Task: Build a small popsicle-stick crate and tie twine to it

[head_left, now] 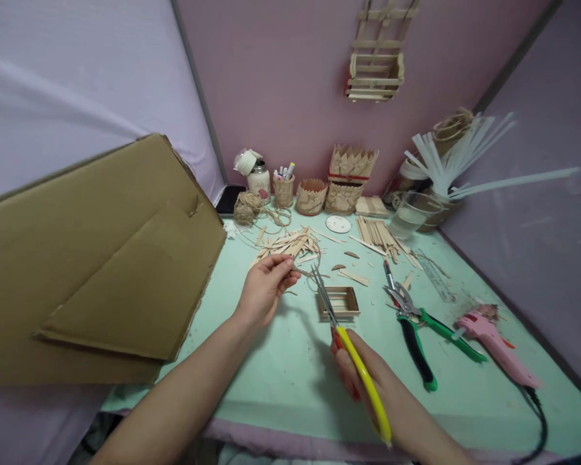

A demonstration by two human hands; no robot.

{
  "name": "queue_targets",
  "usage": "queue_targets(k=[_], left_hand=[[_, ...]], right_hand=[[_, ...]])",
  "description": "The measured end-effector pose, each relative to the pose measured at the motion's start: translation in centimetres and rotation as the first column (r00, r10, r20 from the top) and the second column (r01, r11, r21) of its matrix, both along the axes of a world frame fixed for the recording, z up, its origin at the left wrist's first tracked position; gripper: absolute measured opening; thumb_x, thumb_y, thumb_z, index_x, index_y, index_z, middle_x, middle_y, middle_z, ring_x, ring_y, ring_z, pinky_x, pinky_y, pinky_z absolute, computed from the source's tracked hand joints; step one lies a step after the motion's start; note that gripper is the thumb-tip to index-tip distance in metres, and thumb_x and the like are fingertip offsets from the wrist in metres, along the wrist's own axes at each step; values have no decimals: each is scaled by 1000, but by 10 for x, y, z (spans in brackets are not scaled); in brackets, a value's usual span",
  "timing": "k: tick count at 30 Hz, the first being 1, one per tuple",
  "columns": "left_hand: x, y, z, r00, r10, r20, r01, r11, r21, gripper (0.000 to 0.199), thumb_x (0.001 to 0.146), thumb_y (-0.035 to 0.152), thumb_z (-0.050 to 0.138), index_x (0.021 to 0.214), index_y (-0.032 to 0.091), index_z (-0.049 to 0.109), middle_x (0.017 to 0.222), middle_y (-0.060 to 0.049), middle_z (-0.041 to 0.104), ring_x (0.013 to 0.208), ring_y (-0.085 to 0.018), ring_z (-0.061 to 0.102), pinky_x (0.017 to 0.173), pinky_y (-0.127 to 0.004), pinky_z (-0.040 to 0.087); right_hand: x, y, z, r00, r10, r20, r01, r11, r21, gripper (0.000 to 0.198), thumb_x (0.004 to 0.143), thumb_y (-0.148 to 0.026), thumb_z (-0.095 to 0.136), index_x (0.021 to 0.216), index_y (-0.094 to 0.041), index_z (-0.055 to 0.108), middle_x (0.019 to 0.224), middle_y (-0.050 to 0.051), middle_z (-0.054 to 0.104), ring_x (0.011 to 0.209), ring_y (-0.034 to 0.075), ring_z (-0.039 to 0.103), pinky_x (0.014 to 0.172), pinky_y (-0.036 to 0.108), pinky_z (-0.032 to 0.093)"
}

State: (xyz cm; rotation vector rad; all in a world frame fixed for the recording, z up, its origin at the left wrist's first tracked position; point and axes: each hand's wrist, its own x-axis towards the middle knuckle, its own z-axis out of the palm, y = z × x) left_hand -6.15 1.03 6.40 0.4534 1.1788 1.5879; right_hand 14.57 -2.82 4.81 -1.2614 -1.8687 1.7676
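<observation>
My left hand point(270, 284) is closed in a pinch on a piece of twine point(304, 271), whose free end reaches right toward the scissor tips. In my right hand point(363, 365) are scissors point(361, 369) with yellow and red handles, blades pointing up and away from me. The blade tips lie close by the twine; whether they touch it I cannot tell. Just beyond my right hand, a small wooden stick crate point(352, 299) rests on the table, partly behind the blades. A pile of loose wooden sticks point(293, 242) lies past my left hand.
Green-handled pruning shears point(416, 323) and a pink glue gun point(498, 349) lie at right. A large cardboard sheet point(106, 258) leans at left. Along the back stand stick-covered pots point(311, 197), a twine ball point(248, 206) and a plastic cup point(411, 213) near white glue sticks point(445, 158).
</observation>
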Motion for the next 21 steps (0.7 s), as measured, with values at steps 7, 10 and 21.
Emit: queue_targets(k=[7,10,21], left_hand=[[1,-2,-4,994,-37,-106,40,999,31,35,61,33,86,80,12,66,62,0,67,58,-9,64,57,-19,53],[2,-3,-6,988,-38,-148,46,998,51,34,61,34,85,80,12,67,61,-1,67,57,-10,64,57,-20,53],[2,-5,-10,977,-37,-209,53,996,75,31,64,33,83,80,12,67,61,0,67,57,-10,64,56,-20,53]], right_hand=[[-3,-1,-7,1000,3,-16,-3,1000,-24,47,91,-70,37,82,-24,38,69,-5,41,61,13,38,60,27,35],[-3,-1,-9,1000,11,-24,-11,999,-33,47,91,-70,37,82,-24,38,68,-5,42,60,12,38,59,27,35],[-2,-2,-18,999,-4,-34,3,999,-44,48,90,-70,37,80,-24,36,66,-6,40,58,11,36,55,26,33]])
